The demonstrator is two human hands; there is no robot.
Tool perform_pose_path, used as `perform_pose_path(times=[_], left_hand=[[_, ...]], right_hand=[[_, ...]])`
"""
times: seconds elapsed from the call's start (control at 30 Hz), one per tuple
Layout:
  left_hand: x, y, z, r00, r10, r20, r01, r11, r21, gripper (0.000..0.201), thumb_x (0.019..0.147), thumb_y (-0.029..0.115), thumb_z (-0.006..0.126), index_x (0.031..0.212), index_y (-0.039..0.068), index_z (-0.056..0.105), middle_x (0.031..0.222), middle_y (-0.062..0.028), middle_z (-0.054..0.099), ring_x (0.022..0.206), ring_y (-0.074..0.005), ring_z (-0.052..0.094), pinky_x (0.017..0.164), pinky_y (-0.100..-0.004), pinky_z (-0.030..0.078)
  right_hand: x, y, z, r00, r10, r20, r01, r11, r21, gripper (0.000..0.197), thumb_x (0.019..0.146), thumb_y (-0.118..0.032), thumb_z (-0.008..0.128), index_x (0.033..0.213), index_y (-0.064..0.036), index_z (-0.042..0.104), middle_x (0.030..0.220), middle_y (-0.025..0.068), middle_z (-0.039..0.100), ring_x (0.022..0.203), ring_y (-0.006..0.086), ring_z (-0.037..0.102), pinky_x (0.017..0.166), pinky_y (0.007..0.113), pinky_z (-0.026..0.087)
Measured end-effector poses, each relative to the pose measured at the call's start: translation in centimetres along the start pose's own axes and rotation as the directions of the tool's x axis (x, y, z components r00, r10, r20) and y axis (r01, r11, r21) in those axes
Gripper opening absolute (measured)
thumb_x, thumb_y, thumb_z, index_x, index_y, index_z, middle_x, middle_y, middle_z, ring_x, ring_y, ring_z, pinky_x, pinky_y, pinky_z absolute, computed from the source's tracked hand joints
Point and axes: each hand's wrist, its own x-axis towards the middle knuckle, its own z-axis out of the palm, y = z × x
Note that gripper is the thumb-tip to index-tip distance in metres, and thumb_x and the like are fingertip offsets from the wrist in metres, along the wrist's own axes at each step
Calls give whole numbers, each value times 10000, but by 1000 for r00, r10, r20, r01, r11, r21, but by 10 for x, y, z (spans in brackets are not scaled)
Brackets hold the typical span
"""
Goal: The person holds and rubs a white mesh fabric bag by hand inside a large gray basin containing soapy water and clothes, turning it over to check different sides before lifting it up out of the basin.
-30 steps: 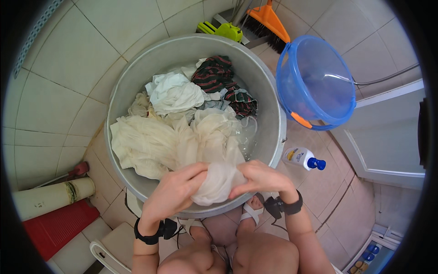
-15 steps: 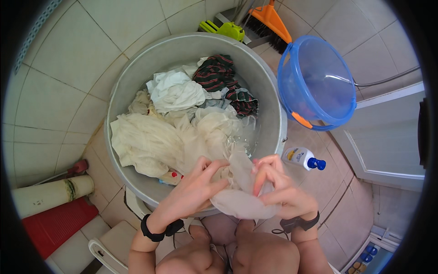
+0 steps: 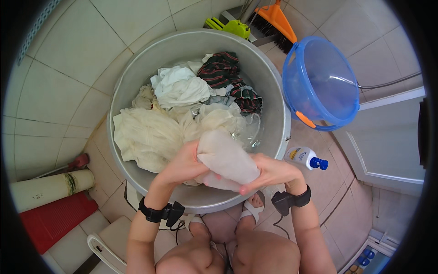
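Over the near side of a large round metal basin (image 3: 273, 123), I hold a thin, whitish wet cloth (image 3: 228, 155) between both hands. My left hand (image 3: 182, 162) is closed on its left end, and my right hand (image 3: 276, 170) grips the right end. Some of the fingers are hidden behind the fabric. Beyond my hands, a cream garment (image 3: 148, 137) lies in the basin beside a bunched white cloth (image 3: 180, 86) and a dark garment with red stripes (image 3: 221, 71). A little water glints at the right of the pile.
A blue bucket (image 3: 289, 82) with an orange grip stands right of the basin. A white bottle (image 3: 300, 156) with a blue cap is below it. An orange brush (image 3: 278, 20) leans behind. At left lie a cream pipe (image 3: 50, 189) and a red ridged board (image 3: 59, 221).
Both hands have lifted the whitish cloth slightly and moved apart, spreading it between them. The left hand has gone left. The view has shifted a little.
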Motion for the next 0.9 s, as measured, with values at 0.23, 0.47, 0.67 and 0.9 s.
perform_pose_path(times=[0.23, 0.47, 0.67, 0.9], left_hand=[[4, -4, -4, 996, -25, 80, 16, 994, 109, 197, 874, 49, 510, 1033, -3, 614, 841, -31, 638, 646, -62, 581, 611, -214, 460], [0, -15, 3, 983, -174, -61, 153, 954, -259, 240, 898, 120, 512, 1097, 7, 583, 929, -47, 621, 786, -92, 612, 636, -239, 487], [-5, -17, -6, 988, -151, 43, 135, 681, -720, 309, 908, 164, 484, 1151, -20, 527, 1020, -97, 618, 921, -163, 621, 763, -302, 530], [-9, -24, -7, 941, -338, -22, 193, 587, -787, 313, 914, 209, 451, 1126, -6, 534, 915, -61, 607, 703, -134, 598, 568, -267, 514]], right_hand=[[1, 12, 4, 957, 68, -282, -21, 986, 168, 222, 907, -222, 559, 882, -13, 633, 759, 17, 636, 655, 62, 568, 647, 212, 441], [11, 11, 6, 926, 163, -341, -73, 962, 262, 232, 925, -222, 526, 925, -9, 617, 746, -9, 597, 614, 34, 515, 520, 188, 410], [12, 8, 4, 927, 276, -253, -166, 909, 383, 268, 903, -272, 570, 970, -18, 625, 754, -26, 591, 619, 18, 482, 495, 182, 375], [7, 1, -6, 955, 236, -180, -183, 946, 269, 252, 883, -271, 605, 915, -25, 644, 707, -22, 617, 641, 32, 502, 578, 201, 393]])
